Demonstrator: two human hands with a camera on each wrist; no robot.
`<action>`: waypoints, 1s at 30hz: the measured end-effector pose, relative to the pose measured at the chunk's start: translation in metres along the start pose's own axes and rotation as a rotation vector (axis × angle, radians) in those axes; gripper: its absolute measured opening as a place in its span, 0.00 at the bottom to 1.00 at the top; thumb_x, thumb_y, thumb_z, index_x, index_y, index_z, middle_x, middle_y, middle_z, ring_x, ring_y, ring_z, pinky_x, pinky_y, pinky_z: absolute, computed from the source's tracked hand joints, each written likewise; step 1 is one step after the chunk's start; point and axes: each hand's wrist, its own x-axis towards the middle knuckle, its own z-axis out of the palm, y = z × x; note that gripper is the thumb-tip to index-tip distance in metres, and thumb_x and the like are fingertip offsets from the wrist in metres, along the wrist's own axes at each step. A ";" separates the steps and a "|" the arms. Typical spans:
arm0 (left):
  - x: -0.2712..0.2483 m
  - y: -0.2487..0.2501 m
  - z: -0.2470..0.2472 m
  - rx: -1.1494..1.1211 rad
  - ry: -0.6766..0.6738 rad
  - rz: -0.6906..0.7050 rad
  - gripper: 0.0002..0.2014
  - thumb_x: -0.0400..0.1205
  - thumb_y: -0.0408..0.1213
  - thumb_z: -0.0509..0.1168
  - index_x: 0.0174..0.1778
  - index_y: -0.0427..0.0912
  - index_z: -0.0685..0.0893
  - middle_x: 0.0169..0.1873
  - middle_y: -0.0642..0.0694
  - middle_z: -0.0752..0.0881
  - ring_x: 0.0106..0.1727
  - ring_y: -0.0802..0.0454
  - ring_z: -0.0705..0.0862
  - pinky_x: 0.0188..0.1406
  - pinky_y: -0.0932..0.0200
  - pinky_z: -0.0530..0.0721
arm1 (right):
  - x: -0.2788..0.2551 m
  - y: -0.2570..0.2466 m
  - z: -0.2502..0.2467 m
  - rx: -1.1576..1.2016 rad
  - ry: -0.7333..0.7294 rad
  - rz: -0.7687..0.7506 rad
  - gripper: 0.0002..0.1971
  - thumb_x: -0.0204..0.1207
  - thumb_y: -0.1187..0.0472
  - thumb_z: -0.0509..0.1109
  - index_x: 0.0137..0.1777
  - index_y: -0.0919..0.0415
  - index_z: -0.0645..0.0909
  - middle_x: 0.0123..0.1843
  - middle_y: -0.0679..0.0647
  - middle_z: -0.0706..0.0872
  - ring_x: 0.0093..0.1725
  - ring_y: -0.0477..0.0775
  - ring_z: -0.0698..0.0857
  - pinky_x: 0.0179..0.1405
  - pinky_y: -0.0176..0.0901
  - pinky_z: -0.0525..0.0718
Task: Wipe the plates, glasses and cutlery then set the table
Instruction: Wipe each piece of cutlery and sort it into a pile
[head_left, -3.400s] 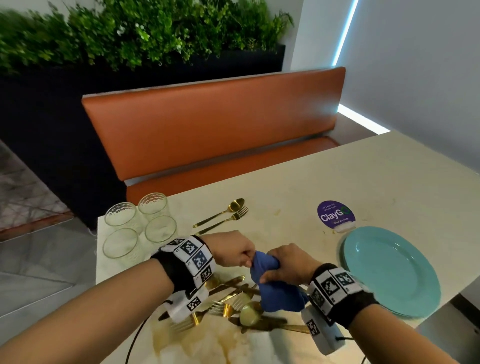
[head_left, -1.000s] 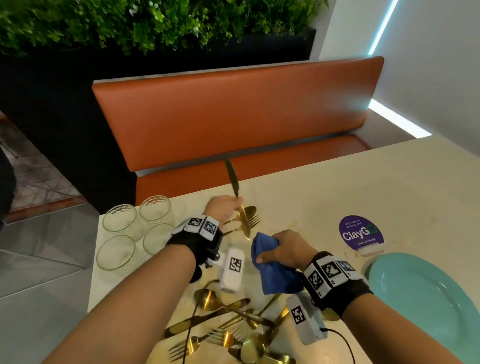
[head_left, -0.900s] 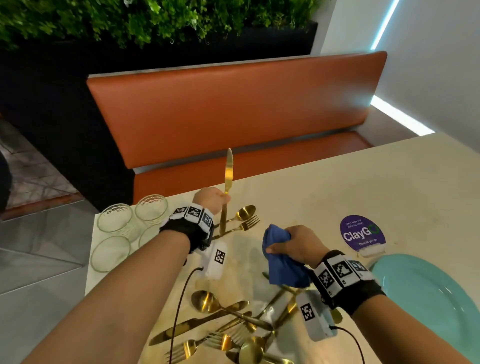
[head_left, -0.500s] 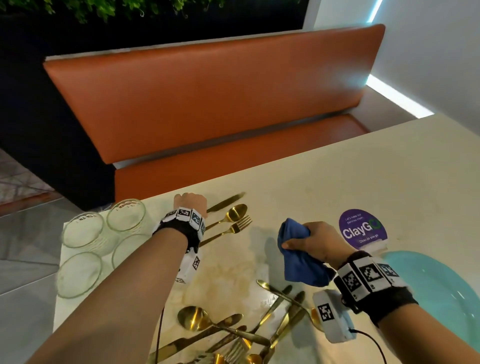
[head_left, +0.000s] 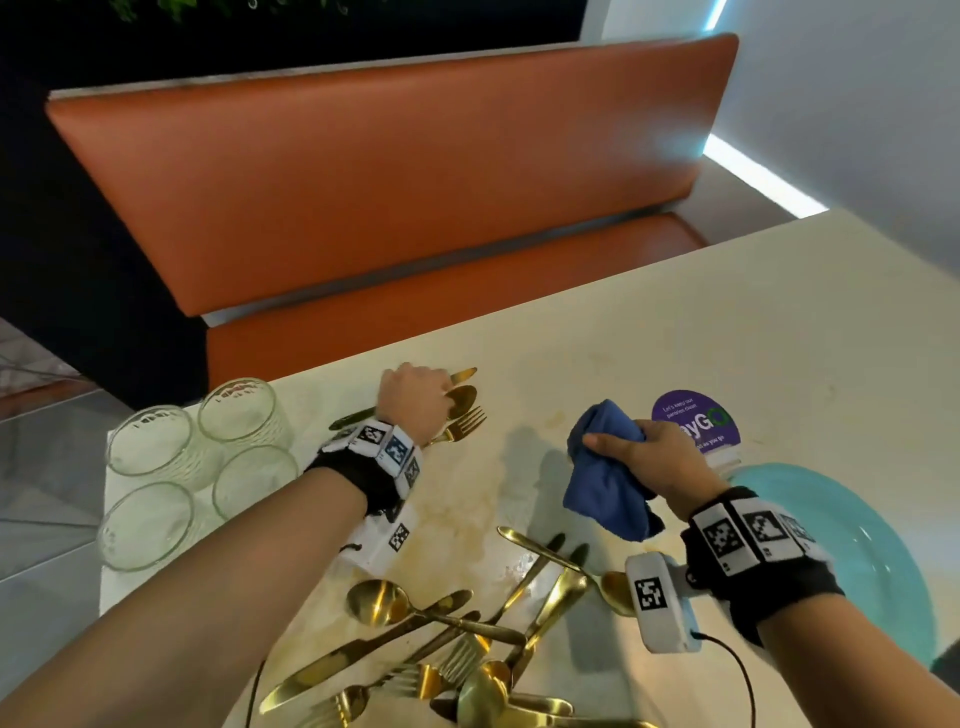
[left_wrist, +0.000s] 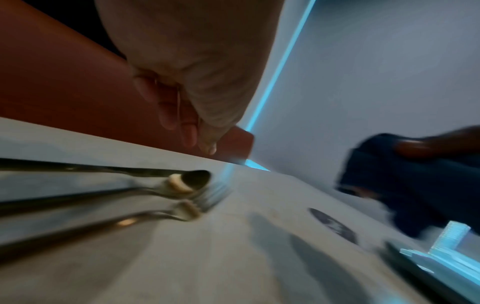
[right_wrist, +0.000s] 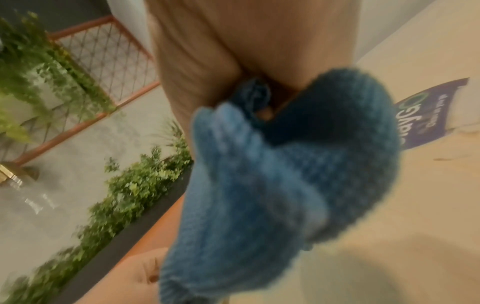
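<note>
Head view: down from the air since a second ago, the knife (head_left: 462, 373) now flat on the counter (head_left: 675, 338) at centre frame, just beyond the spoon (head_left: 464, 400) and fork (head_left: 467, 420), all three roughly parallel. Left hand (head_left: 415, 402) low over them, hiding the knife's middle. Right of centre, right hand (head_left: 654, 457) clenched around the bunched blue cloth (head_left: 602, 488), held clear of the counter. At lower centre, a tangled pile of gold cutlery (head_left: 467, 639); at left, four glasses (head_left: 239, 413); at right edge, the teal plate (head_left: 857, 545).

Left wrist view: blurred. Fingers (left_wrist: 182, 115) loosely curled above the counter with nothing between them, so released. Spoon (left_wrist: 194, 179) and fork (left_wrist: 207, 201) lying below them.

Right wrist view: cloth (right_wrist: 285, 174) wrapped in the right hand (right_wrist: 233, 51), filling mid frame.

Judging from this: one knife-spoon-fork set wiped and laid; pile, glasses and plate probably not yet done; likely next, another piece from the pile.
</note>
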 end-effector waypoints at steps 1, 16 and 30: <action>-0.010 0.016 -0.001 -0.084 -0.035 0.077 0.12 0.83 0.44 0.60 0.57 0.48 0.84 0.53 0.47 0.87 0.56 0.47 0.82 0.59 0.51 0.77 | -0.003 0.002 -0.004 0.048 0.025 0.015 0.14 0.71 0.53 0.75 0.34 0.62 0.78 0.33 0.55 0.84 0.34 0.54 0.82 0.28 0.40 0.77; -0.093 0.109 0.039 -0.025 -0.436 0.351 0.09 0.79 0.40 0.69 0.54 0.49 0.88 0.59 0.41 0.77 0.57 0.42 0.80 0.59 0.52 0.82 | -0.061 0.043 -0.032 0.204 0.081 0.111 0.13 0.74 0.52 0.72 0.42 0.64 0.79 0.43 0.61 0.84 0.43 0.60 0.82 0.38 0.46 0.81; -0.103 0.117 0.019 0.164 -0.546 0.385 0.16 0.86 0.38 0.56 0.69 0.42 0.77 0.65 0.38 0.74 0.65 0.43 0.74 0.66 0.52 0.74 | -0.083 0.070 -0.052 -0.200 0.063 0.020 0.17 0.76 0.46 0.67 0.41 0.63 0.79 0.41 0.59 0.84 0.39 0.56 0.80 0.39 0.43 0.78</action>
